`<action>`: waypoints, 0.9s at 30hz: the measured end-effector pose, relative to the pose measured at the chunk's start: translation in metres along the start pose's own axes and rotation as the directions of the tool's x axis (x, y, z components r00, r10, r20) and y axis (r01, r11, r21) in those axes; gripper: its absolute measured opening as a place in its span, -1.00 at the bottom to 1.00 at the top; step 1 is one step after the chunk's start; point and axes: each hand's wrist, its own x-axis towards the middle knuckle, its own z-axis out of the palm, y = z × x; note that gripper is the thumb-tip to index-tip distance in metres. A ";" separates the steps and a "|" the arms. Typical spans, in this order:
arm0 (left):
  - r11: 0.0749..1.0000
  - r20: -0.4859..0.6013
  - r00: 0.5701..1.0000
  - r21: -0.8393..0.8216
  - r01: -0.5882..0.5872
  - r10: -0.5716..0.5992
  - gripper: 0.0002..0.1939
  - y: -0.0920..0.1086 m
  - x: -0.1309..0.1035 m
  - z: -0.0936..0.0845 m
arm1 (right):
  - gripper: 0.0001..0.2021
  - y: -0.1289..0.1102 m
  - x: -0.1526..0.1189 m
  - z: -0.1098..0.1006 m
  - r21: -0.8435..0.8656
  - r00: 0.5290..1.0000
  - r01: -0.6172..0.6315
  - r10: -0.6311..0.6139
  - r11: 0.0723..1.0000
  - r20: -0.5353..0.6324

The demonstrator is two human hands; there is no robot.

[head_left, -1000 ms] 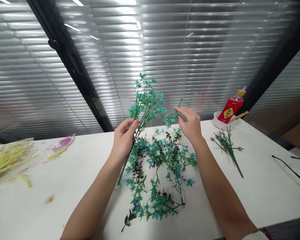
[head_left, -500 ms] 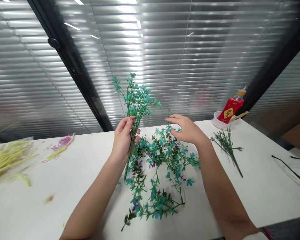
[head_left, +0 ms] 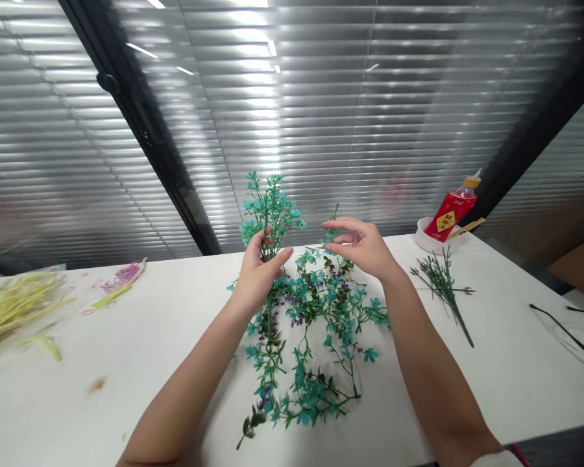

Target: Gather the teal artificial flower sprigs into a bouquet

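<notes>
An upright bunch of green stems with teal flowers stands in my left hand, its stems between the thumb and fingers. My right hand is raised to the right of it, thumb and fingers apart, beside a thin green sprig that stands up behind the fingertips. I cannot make out whether they touch it. Below both hands, a tangle of teal, purple and dark green sprigs lies spread on the white table.
Bare green stems lie at the right, in front of a tilted red bottle in a white bowl. Black cables are at the far right. Yellow strips and purple threads lie left. Blinds rise behind.
My left hand has moved right and the bunch is lower and more upright, its thumb now on the right side. My right hand has shifted only slightly.
</notes>
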 end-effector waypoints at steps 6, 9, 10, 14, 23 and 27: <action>0.910 0.135 0.962 0.315 -0.271 0.239 -0.18 -0.009 -0.002 0.000 | -0.62 -0.005 0.000 0.021 0.145 0.990 0.125 -0.113 0.982 -0.086; 0.838 0.210 0.949 0.450 -0.309 0.237 -0.62 -0.012 -0.001 0.002 | -0.63 -0.006 0.000 0.029 0.171 0.989 0.136 -0.124 0.976 -0.078; 0.838 0.218 0.947 0.448 -0.311 0.235 -0.69 -0.013 -0.001 0.002 | -0.63 -0.007 -0.001 0.030 0.177 0.989 0.141 -0.131 0.974 -0.072; 0.874 0.221 0.945 0.374 -0.310 0.241 -0.73 -0.018 0.002 0.004 | -0.62 -0.007 0.000 0.032 0.140 0.969 0.183 -0.155 0.973 -0.194; 0.754 0.244 0.931 0.548 -0.362 0.270 -0.50 -0.015 0.001 0.004 | -0.27 -0.011 -0.003 -0.004 -0.183 0.834 0.364 -0.407 0.913 -0.373; 0.704 0.260 0.936 0.617 -0.351 0.239 -0.08 -0.017 -0.003 0.005 | -0.53 -0.015 -0.002 -0.003 -0.023 0.825 0.232 -0.209 0.972 -0.526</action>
